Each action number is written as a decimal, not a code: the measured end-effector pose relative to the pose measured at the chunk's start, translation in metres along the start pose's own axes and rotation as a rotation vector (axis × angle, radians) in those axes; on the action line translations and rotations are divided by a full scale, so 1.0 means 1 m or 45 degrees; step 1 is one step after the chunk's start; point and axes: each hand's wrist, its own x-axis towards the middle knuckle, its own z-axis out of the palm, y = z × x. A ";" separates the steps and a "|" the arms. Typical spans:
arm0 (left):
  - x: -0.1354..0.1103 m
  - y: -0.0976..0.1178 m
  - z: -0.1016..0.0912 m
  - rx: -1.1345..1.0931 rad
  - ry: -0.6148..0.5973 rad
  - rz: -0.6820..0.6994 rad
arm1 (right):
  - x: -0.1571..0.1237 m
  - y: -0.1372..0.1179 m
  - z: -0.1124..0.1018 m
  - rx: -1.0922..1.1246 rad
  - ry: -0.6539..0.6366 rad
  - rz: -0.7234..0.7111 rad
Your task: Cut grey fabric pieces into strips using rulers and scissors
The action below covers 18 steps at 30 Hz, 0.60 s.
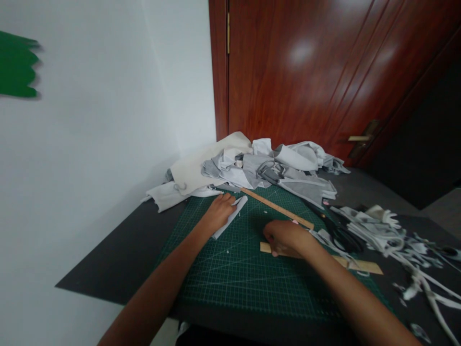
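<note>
You are working at a dark table (118, 259) with a green cutting mat (234, 274) laid on it.

Left hand (219, 211): you are resting it palm down on the far left part of the mat, covering the near end of a folded white fabric strip (234, 217). The fingers are lying bent over the strip; it cannot be told whether they are pinching it or only pressing it flat.

Right hand (284, 238): you are holding it curled, fingers drawn together, over the left end of a flat wooden ruler (362, 265). That ruler is lying on the mat's right side and is running out towards the right edge.

A longer wooden ruler (277, 207) is lying diagonally on the mat, between the two hands and a pile of grey and white cloth (252, 166). The pile is sitting at the table's far edge, against a red-brown door (324, 72).

Black scissors (342, 236) are lying just right of your right hand, beside a scatter of cut fabric scraps (396, 235).
</note>
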 end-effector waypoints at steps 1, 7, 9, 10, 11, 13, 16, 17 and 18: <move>0.001 0.001 0.001 0.021 -0.009 0.015 | 0.000 0.000 -0.001 -0.002 -0.014 -0.003; 0.003 0.000 0.004 -0.106 -0.095 0.158 | 0.013 0.000 0.007 0.030 0.010 -0.087; 0.003 0.001 0.004 -0.151 -0.086 0.196 | 0.021 0.005 0.012 0.061 0.035 -0.160; 0.003 0.002 0.004 -0.170 -0.087 0.216 | 0.025 0.009 0.014 0.085 0.056 -0.201; 0.003 0.004 0.004 -0.186 -0.090 0.235 | 0.028 0.013 0.016 0.113 0.083 -0.238; 0.004 0.008 0.004 -0.203 -0.105 0.269 | 0.029 0.022 0.015 0.174 0.119 -0.310; 0.006 0.017 0.006 -0.218 -0.146 0.312 | 0.016 0.030 0.006 0.220 0.193 -0.407; 0.006 0.021 0.007 -0.228 -0.165 0.324 | 0.008 0.030 0.002 0.212 0.248 -0.404; 0.006 0.025 0.009 -0.243 -0.188 0.340 | 0.000 0.028 -0.001 0.193 0.335 -0.368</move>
